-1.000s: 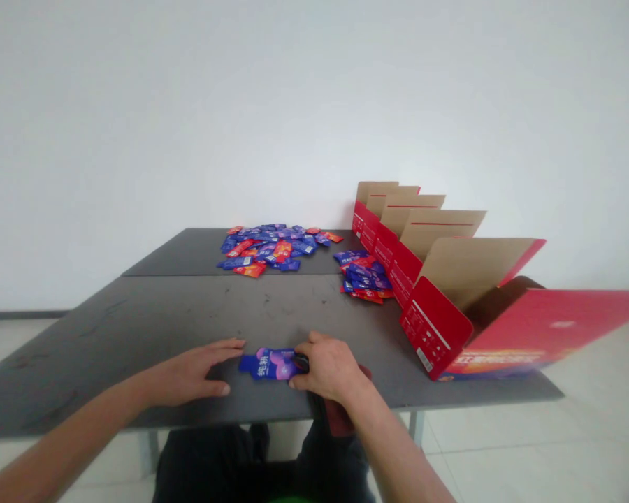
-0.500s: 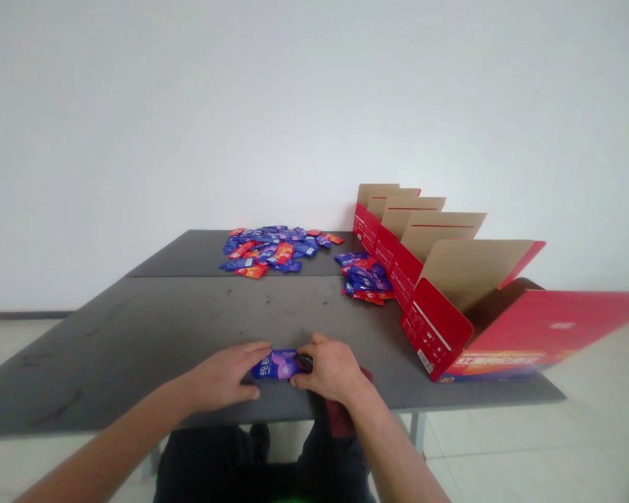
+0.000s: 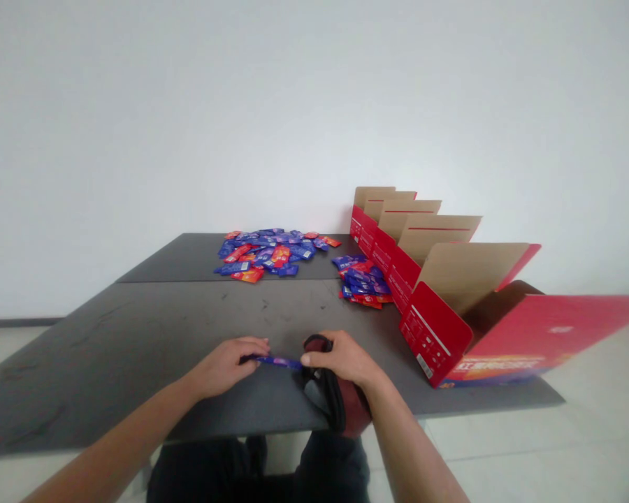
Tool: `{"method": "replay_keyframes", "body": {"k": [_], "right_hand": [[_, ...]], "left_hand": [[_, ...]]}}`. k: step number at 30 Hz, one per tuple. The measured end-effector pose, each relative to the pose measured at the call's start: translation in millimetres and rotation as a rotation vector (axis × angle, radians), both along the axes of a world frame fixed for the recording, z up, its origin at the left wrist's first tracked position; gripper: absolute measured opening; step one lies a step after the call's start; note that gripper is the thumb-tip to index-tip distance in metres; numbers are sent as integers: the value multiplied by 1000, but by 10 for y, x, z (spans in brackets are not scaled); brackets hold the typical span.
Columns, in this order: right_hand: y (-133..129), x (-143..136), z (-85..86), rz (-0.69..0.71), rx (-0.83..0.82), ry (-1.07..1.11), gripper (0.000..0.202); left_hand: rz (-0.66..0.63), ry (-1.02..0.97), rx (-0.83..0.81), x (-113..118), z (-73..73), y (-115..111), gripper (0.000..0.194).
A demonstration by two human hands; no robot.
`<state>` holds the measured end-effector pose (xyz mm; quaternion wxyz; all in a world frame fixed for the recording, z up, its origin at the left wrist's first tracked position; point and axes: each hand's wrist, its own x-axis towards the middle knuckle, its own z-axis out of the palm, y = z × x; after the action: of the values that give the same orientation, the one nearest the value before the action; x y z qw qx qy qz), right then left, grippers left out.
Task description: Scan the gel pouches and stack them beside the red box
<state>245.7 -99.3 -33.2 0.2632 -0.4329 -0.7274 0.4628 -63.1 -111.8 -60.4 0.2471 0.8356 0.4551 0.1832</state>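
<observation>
Blue sachet (image 3: 280, 362), seen nearly edge-on, spans the gap between both hands at the near part of the table (image 3: 136, 363). Left hand (image 3: 230, 365): fingers and thumb nearly closed, apparently pinching the sachet's left end. Toward the rear, a loose sachet pile (image 3: 272, 244), blue and red. Right hand (image 3: 349, 358): fingers curled over a dark red case (image 3: 355, 409) with black trim, thumb at the sachet's right end; firmness there cannot be told. Judgement: sound handling calls for light, even end pressure, the sachet straight and the case steady. Case contents not visible. Further right, a smaller sachet stack (image 3: 364, 279) lies just beside red cartons (image 3: 435, 328), flaps raised; nearest interior dark, contents unverified.
</observation>
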Motion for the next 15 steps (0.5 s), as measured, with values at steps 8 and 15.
{"method": "replay_keyframes", "body": {"k": [8,15], "right_hand": [[-72,105,-227,-164,-70,254,33],[-104,-46,-193,-540,130,97,36]], "left_hand": [[-91,203,-87,-110,238,655,33],[34,137,-45,-164,65,782,38]]}}
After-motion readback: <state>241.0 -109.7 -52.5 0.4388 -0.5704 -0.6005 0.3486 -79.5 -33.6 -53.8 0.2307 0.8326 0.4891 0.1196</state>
